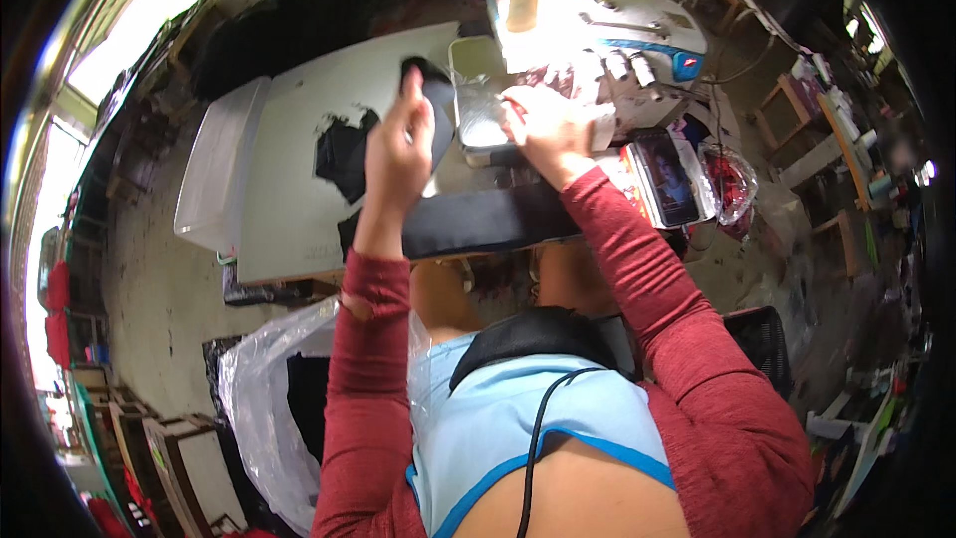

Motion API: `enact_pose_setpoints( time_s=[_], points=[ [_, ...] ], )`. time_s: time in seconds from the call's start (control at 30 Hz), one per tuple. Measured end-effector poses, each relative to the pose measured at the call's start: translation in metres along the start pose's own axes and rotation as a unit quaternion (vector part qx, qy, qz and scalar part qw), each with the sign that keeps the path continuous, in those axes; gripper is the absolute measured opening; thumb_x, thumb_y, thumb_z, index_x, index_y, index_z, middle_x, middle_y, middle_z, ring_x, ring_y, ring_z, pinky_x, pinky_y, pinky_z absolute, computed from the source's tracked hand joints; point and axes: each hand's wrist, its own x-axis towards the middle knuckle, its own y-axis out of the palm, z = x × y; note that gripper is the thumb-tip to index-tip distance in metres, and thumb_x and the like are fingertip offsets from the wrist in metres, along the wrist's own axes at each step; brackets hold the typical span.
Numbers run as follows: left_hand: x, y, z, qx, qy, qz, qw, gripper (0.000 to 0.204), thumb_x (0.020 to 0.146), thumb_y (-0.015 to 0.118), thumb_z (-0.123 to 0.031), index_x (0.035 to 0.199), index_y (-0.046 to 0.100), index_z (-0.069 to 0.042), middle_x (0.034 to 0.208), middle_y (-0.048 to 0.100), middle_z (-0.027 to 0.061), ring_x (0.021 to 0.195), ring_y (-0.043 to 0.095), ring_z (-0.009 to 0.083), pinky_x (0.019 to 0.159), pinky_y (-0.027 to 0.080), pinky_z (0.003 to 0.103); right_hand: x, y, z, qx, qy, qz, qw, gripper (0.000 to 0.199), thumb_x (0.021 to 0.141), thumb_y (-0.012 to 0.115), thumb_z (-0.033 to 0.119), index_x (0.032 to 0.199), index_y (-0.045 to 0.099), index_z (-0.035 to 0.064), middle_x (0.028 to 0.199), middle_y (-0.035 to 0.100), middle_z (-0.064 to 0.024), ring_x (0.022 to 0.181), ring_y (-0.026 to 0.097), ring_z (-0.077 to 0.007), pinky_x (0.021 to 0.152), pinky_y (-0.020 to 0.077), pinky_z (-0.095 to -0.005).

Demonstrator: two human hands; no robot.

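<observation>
Black fabric piece [430, 105] lay at the white sewing machine [597, 35].
Left hand [396, 154] pinched its edge; right hand [543, 125] pressed flat, fingers spread, on the worktop [299, 189].

Red long sleeves, lt blue top, blk cable.

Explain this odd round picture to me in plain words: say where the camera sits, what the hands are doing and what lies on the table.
The camera is worn on a person's head and looks down, so the red-sleeved forearms rise from the lower edge; the fisheye lens bends the straight edges. The person sits at a white sewing table with a sewing machine at its far right. The left hand is raised, its fingers pinching a piece of black fabric. The right hand rests by the machine's needle, on a patterned red and white cloth. More black fabric lies on the table, and a phone sits to the right. A clear plastic bag stands on the floor at the left.
</observation>
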Motion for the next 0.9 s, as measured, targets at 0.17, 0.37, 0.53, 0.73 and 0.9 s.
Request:
enact_pose_setpoints(
  time_s=[0.17,0.37,0.53,0.73,0.9],
  points=[
    [0.017,-0.073,0.093,0.357,-0.048,-0.01,0.933,0.05,0.093,0.048,-0.044,0.136,0.048,-0.018,0.146,0.024,0.0281,0.133,0.027,0.0448,0.108,0.027,0.045,-0.041,-0.029,0.016,0.126,0.101,0.03,0.987,0.025,0.08,0.067,0.027,0.102,0.069,0.0141,0.082,0.066,-0.0056,0.068,0.065,-0.0213,0.061,0.0512,-0.03],
    [-0.061,-0.129,0.068,0.327,-0.238,0.032,0.914,0.023,0.083,0.063,-0.03,0.093,0.07,-0.012,0.086,0.067,0.014,0.081,0.064,0.0295,0.072,0.048,0.04,-0.096,-0.045,-0.015,0.14,0.178,0.077,0.971,0.028,0.078,0.07,0.021,0.103,0.067,0.0071,0.083,0.068,-0.0063,0.062,0.058,-0.0131,0.059,0.0481,-0.026],
    [-0.11,-0.099,0.022,0.326,-0.296,0.077,0.895,0.02,0.08,0.066,-0.026,0.074,0.066,-0.007,0.074,0.066,0.0082,0.072,0.064,0.0268,0.066,0.049,0.038,-0.096,-0.047,-0.014,0.157,0.164,0.1,0.969,0.029,0.079,0.07,0.019,0.104,0.067,0.0049,0.087,0.069,-0.0093,0.068,0.062,-0.015,0.064,0.0503,-0.0266],
    [-0.129,-0.085,0.033,0.352,-0.254,0.035,0.9,0.013,0.076,0.069,-0.019,0.07,0.063,-0.009,0.074,0.063,0.0068,0.074,0.061,0.0278,0.066,0.047,0.039,-0.087,-0.057,0.005,0.162,0.155,0.117,0.967,0.029,0.079,0.07,0.02,0.103,0.067,0.0037,0.091,0.069,-0.0103,0.074,0.066,-0.0179,0.068,0.0519,-0.0275],
    [-0.125,-0.09,0.018,0.391,-0.177,0.031,0.903,0.017,0.074,0.071,-0.019,0.066,0.061,-0.008,0.073,0.062,0.0084,0.071,0.059,0.0304,0.064,0.046,0.04,-0.102,-0.055,-0.008,0.169,0.14,0.08,0.972,0.03,0.079,0.07,0.023,0.101,0.067,0.0037,0.089,0.068,-0.0113,0.071,0.065,-0.0192,0.067,0.0517,-0.0293]
  ],
)
